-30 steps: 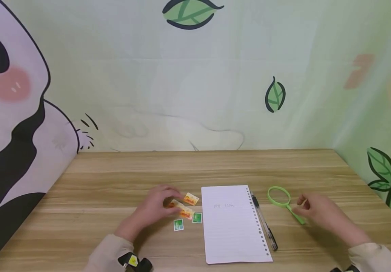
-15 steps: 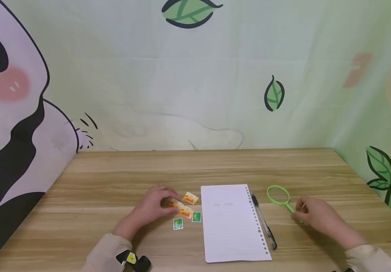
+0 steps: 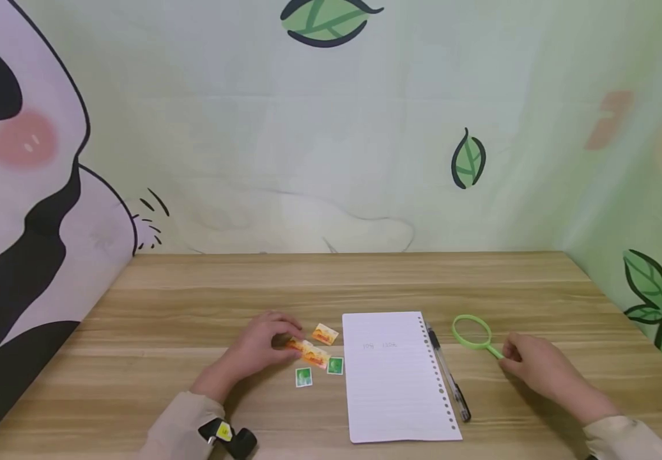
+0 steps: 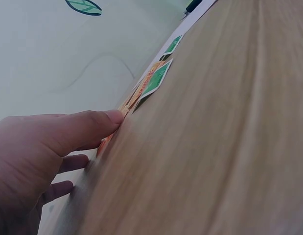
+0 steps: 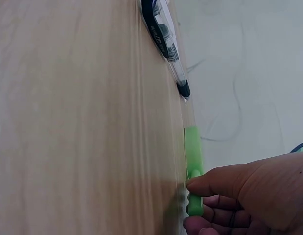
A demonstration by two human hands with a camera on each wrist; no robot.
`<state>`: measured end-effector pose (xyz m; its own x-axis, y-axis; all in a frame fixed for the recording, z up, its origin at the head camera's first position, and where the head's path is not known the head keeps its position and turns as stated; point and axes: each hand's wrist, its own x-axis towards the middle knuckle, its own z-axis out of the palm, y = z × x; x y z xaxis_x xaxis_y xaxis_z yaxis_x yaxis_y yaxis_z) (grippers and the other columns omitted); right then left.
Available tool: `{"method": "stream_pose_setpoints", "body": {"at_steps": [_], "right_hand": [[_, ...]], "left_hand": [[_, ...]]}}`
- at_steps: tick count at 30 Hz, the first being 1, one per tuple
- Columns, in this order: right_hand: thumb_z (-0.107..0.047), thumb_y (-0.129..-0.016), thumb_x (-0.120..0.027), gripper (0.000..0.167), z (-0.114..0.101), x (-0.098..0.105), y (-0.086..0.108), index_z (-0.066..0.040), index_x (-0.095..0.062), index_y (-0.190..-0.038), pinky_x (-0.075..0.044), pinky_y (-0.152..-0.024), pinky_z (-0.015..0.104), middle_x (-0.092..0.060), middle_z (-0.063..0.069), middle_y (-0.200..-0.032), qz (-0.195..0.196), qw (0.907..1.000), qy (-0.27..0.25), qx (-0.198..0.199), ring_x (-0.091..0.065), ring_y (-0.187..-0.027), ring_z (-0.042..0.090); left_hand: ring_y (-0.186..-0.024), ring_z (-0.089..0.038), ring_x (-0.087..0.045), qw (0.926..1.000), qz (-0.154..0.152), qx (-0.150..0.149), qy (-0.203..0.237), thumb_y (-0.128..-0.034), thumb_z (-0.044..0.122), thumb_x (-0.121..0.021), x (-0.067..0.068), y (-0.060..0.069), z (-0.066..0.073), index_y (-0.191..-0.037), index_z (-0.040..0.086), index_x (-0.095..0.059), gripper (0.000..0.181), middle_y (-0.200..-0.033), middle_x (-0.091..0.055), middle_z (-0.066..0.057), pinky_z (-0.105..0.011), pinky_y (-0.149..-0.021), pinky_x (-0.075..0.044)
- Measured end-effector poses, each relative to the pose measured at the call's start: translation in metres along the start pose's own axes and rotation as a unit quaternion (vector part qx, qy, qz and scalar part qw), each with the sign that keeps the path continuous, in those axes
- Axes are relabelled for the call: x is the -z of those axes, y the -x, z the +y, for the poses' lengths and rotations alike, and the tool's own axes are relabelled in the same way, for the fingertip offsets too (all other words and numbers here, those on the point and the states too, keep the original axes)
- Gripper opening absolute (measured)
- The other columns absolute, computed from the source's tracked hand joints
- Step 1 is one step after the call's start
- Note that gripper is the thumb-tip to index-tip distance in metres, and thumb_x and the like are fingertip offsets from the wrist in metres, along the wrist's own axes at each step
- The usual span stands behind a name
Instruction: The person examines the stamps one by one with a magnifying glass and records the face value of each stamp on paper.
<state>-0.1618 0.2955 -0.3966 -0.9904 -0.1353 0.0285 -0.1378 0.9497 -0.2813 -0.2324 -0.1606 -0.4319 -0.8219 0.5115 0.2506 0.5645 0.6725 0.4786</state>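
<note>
My left hand (image 3: pixel 259 345) rests on the table with thumb and fingertips touching the left end of an orange strip of stamps (image 3: pixel 314 355). In the left wrist view its thumb lies at the strip's edge, the other fingers loosely extended. A single orange stamp (image 3: pixel 325 334) lies behind the strip, with two green stamps (image 3: pixel 304 377) in front and to the right. My right hand (image 3: pixel 540 365) pinches the handle of a green magnifying glass (image 3: pixel 495 352), which lies on the table. In the right wrist view the thumb presses on the handle of the magnifying glass (image 5: pixel 193 152).
A lined sheet of paper (image 3: pixel 402 396) with faint handwriting lies between the hands. Along its punched right edge is a black-capped clear pen (image 3: pixel 448 377). The wooden table (image 3: pixel 239 281) ends at a printed cloth backdrop (image 3: pixel 204 128).
My right hand has closed on the magnifying glass's handle, moving slightly down toward it. My left hand stays at the orange stamps. The view has shifted slightly.
</note>
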Motion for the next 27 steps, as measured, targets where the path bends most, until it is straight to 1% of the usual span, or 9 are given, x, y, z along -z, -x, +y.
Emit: {"method": "stream_pose_setpoints", "body": {"at_steps": [5,10,20,23,27], "right_hand": [[-0.01,-0.082,-0.067,0.01,0.005,0.003,0.001,-0.008,-0.058,-0.08,-0.039,-0.056,0.026,-0.056,-0.002,-0.07,0.019,0.9997,-0.006,0.013,-0.046,-0.063,0.011],[-0.01,-0.084,-0.066,0.007,0.001,0.01,-0.002,-0.007,-0.06,-0.081,-0.039,-0.055,0.025,-0.058,-0.002,-0.071,0.031,0.999,-0.016,0.028,-0.048,-0.063,0.01],[-0.009,-0.087,-0.065,0.008,-0.027,0.031,-0.023,-0.005,-0.06,-0.083,-0.038,-0.053,0.023,-0.061,0.001,-0.073,0.027,0.9978,-0.024,0.056,-0.047,-0.062,0.011],[-0.01,-0.088,-0.064,0.007,-0.037,0.037,-0.027,-0.004,-0.061,-0.085,-0.039,-0.052,0.023,-0.062,0.001,-0.074,0.024,0.9977,-0.024,0.059,-0.047,-0.062,0.01],[-0.011,-0.089,-0.064,0.008,-0.049,0.043,-0.032,-0.004,-0.062,-0.088,-0.039,-0.052,0.024,-0.062,0.001,-0.074,0.023,0.9974,-0.018,0.066,-0.047,-0.062,0.011]], "left_hand": [[-0.112,-0.025,-0.056,1.0,-0.006,-0.003,0.001,-0.0785,0.026,-0.078,-0.001,-0.002,0.0,-0.097,0.021,-0.074,0.019,-0.115,-0.067,-0.001,-0.049,-0.098,-0.043],[-0.112,-0.024,-0.056,0.9999,-0.007,0.009,0.006,-0.078,0.025,-0.079,0.0,-0.002,0.001,-0.095,0.022,-0.074,0.018,-0.115,-0.067,-0.001,-0.049,-0.099,-0.042],[-0.113,-0.024,-0.055,0.9997,-0.01,0.021,0.01,-0.0784,0.026,-0.079,0.001,0.0,0.001,-0.096,0.022,-0.074,0.019,-0.116,-0.066,0.0,-0.049,-0.1,-0.041],[-0.113,-0.024,-0.056,0.9998,-0.008,0.015,0.008,-0.0781,0.026,-0.079,0.002,0.0,0.0,-0.096,0.022,-0.074,0.019,-0.115,-0.066,0.0,-0.051,-0.1,-0.041],[-0.113,-0.026,-0.057,1.0,-0.005,0.005,0.004,-0.0778,0.026,-0.079,0.001,-0.001,0.001,-0.096,0.022,-0.073,0.019,-0.115,-0.067,-0.001,-0.054,-0.105,-0.038]]}}
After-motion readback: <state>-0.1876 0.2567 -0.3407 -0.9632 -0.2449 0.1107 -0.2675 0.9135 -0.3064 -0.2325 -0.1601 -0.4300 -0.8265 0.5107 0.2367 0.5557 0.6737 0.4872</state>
